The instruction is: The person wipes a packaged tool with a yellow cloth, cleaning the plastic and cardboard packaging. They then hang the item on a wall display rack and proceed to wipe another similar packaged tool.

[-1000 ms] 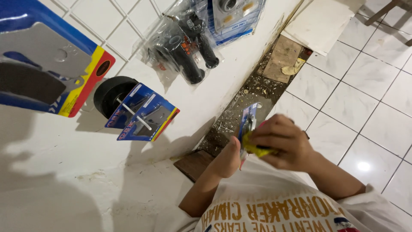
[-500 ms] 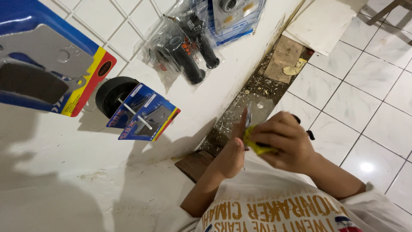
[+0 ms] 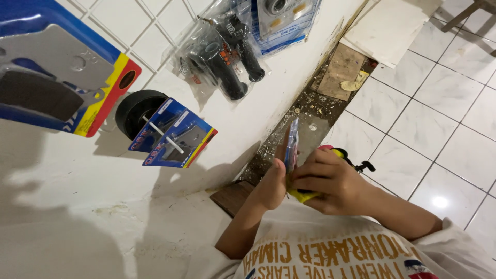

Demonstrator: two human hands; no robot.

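Thin flat blister-card package, blue with a yellow lower end [image 3: 293,150]: held edge-on in front of the person's chest, above the gap between the white wall and the white tiled floor [image 3: 439,98]. Left hand [image 3: 271,181]: fingers pressed against the card's left face. Right hand [image 3: 330,181]: fingers curled and pinching the card's yellow end.

On the wall: two blue carded packages on a white peg [image 3: 170,134], in front of a black round part [image 3: 135,109]; clear bag of black rubber handlebar grips [image 3: 225,57] toward the upper edge; large blue, yellow and red carded package [image 3: 57,77] at the left edge.
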